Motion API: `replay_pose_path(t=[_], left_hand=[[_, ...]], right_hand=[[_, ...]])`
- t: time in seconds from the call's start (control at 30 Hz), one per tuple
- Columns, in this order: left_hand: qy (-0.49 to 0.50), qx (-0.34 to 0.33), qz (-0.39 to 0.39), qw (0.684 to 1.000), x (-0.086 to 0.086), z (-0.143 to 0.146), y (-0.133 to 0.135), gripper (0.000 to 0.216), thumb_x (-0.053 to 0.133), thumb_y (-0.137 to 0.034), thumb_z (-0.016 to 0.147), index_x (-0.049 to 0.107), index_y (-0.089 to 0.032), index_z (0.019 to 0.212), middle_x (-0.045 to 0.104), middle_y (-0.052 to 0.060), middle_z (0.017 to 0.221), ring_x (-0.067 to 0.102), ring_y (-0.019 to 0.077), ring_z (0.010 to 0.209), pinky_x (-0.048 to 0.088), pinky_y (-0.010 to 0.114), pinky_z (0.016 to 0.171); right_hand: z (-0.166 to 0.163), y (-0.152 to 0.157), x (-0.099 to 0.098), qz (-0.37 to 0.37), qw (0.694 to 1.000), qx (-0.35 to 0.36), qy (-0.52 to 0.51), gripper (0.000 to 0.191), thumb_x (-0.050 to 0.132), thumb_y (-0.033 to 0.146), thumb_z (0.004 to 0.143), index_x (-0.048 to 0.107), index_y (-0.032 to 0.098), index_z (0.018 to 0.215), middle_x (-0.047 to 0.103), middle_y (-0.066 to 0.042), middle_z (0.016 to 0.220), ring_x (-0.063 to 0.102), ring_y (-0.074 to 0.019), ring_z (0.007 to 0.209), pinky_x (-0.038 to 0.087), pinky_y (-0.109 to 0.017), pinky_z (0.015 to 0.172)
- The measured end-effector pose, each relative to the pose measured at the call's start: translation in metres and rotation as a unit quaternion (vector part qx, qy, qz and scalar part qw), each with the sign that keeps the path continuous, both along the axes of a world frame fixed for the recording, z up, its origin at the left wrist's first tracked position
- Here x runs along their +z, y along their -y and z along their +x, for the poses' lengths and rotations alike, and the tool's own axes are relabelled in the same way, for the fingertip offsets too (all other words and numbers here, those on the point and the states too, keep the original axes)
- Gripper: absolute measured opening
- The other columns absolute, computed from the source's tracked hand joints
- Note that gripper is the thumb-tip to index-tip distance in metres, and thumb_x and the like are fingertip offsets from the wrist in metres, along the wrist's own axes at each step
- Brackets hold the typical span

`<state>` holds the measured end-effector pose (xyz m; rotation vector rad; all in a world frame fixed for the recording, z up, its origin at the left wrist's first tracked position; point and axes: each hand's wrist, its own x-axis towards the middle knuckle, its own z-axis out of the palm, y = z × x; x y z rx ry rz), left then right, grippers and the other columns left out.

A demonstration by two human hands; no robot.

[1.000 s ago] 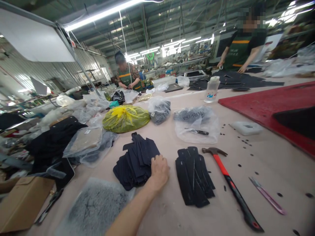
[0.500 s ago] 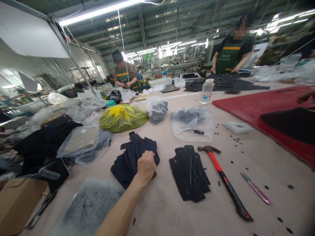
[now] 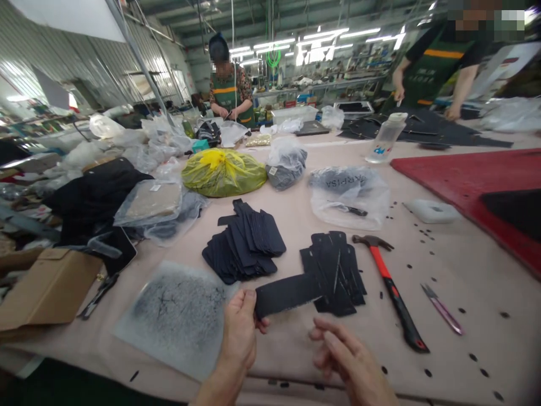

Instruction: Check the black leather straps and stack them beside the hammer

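Observation:
My left hand (image 3: 240,332) is closed on one end of a dark fabric strip (image 3: 287,292), held flat above the near edge of the table (image 3: 448,265). My right hand (image 3: 346,355) hovers just below and right of the strip with its fingers spread and nothing in them. Beyond the strip lie two stacks of the same cut pieces: a fanned dark blue pile (image 3: 245,242) and a black pile (image 3: 336,268). A red-handled hammer (image 3: 391,290) lies right of the black pile.
A grey speckled slab (image 3: 177,316) lies left of my hands, a cardboard box (image 3: 46,287) further left. Pink snips (image 3: 442,307), a yellow bag (image 3: 222,172), clear bags (image 3: 350,194), a bottle (image 3: 386,138) and a red mat (image 3: 473,180) are on the table. Two people work at the far side.
My left hand has lifted one strip off the dark blue pile and drawn it toward me. My right hand has come into view under it. The view has tilted down.

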<state>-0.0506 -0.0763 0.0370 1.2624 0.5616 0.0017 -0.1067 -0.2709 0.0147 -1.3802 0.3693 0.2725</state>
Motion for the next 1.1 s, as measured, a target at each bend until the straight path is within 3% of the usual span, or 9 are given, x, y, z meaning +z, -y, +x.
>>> replay_pose_path(t=[0.07,0.17,0.33,0.47,0.53,0.6,0.7,0.83,1.1], left_hand=[[-0.017,-0.006,-0.006,1.000,0.001,-0.015,0.000,0.048,0.071,-0.061,0.069,0.054,-0.016,0.076,0.053,-0.005,0.056,0.051,0.0088,0.039,0.034,0.017,0.033],[-0.048,-0.009,-0.004,0.999,-0.004,-0.037,-0.009,0.049,0.071,-0.062,0.069,0.054,-0.017,0.075,0.045,-0.008,0.049,0.049,0.0094,0.038,0.036,0.018,0.035],[-0.060,-0.120,0.072,0.988,-0.012,-0.060,-0.033,0.038,0.060,-0.055,0.082,0.057,-0.018,0.076,0.053,-0.003,0.054,0.056,0.0144,0.048,0.044,0.024,0.045],[0.031,-0.222,0.293,0.929,0.009,-0.053,-0.040,0.024,0.061,-0.037,0.080,0.068,-0.018,0.092,0.070,0.008,0.094,0.065,0.0260,0.094,0.050,0.034,0.084],[0.062,-0.281,0.339,0.896,0.024,-0.045,-0.034,0.024,0.061,-0.033,0.080,0.069,-0.019,0.098,0.069,0.009,0.106,0.061,0.0273,0.105,0.046,0.036,0.093],[0.055,-0.356,0.311,0.880,0.034,-0.037,-0.024,0.021,0.060,-0.031,0.081,0.069,-0.020,0.096,0.070,0.007,0.100,0.063,0.0247,0.097,0.047,0.034,0.087],[-0.018,-0.433,0.165,0.886,0.033,-0.027,-0.010,0.017,0.058,-0.027,0.079,0.068,-0.017,0.088,0.069,0.004,0.077,0.062,0.0179,0.069,0.046,0.026,0.061],[-0.083,-0.411,-0.013,0.908,0.016,-0.026,-0.002,0.018,0.063,-0.025,0.070,0.065,-0.013,0.083,0.064,0.002,0.063,0.051,0.0115,0.050,0.035,0.021,0.046],[-0.068,-0.360,-0.095,0.926,0.005,-0.037,0.004,0.021,0.071,-0.030,0.065,0.065,-0.012,0.075,0.062,0.002,0.061,0.050,0.0106,0.048,0.036,0.020,0.047]], right_hand=[[0.018,-0.019,0.009,0.154,0.987,-0.055,0.000,0.043,0.070,0.054,0.080,0.065,0.019,0.104,0.070,-0.008,0.096,0.061,-0.0161,0.063,0.045,-0.025,0.051],[0.034,-0.031,0.017,0.221,0.966,-0.129,0.025,0.036,0.075,0.049,0.077,0.064,0.018,0.089,0.066,-0.001,0.076,0.058,-0.0120,0.056,0.044,-0.021,0.050],[0.034,-0.022,0.009,0.126,0.984,-0.124,0.012,0.037,0.081,0.046,0.073,0.061,0.016,0.083,0.056,0.005,0.059,0.045,-0.0057,0.041,0.034,-0.015,0.040],[0.026,-0.021,0.004,0.062,0.996,-0.055,0.029,0.039,0.070,0.052,0.083,0.057,0.016,0.074,0.053,0.005,0.059,0.043,-0.0058,0.043,0.033,-0.016,0.041],[0.020,-0.026,0.006,0.045,0.998,-0.014,0.037,0.042,0.063,0.054,0.088,0.055,0.017,0.070,0.050,0.004,0.057,0.042,-0.0066,0.044,0.034,-0.017,0.042],[0.016,-0.032,0.008,0.060,0.998,0.016,0.033,0.043,0.061,0.054,0.089,0.055,0.016,0.069,0.049,0.004,0.056,0.041,-0.0072,0.046,0.034,-0.017,0.043],[0.010,-0.038,0.010,0.124,0.992,0.026,0.004,0.040,0.063,0.052,0.088,0.056,0.016,0.072,0.049,0.005,0.054,0.040,-0.0069,0.044,0.032,-0.018,0.042],[0.006,-0.038,0.006,0.173,0.984,-0.003,-0.036,0.037,0.070,0.048,0.084,0.054,0.017,0.071,0.047,0.006,0.049,0.034,-0.0046,0.038,0.024,-0.017,0.039],[0.003,-0.038,0.000,0.336,0.932,-0.018,-0.139,0.033,0.077,0.035,0.068,0.048,0.020,0.062,0.033,0.012,0.039,0.018,-0.0040,0.034,0.017,-0.017,0.034]])
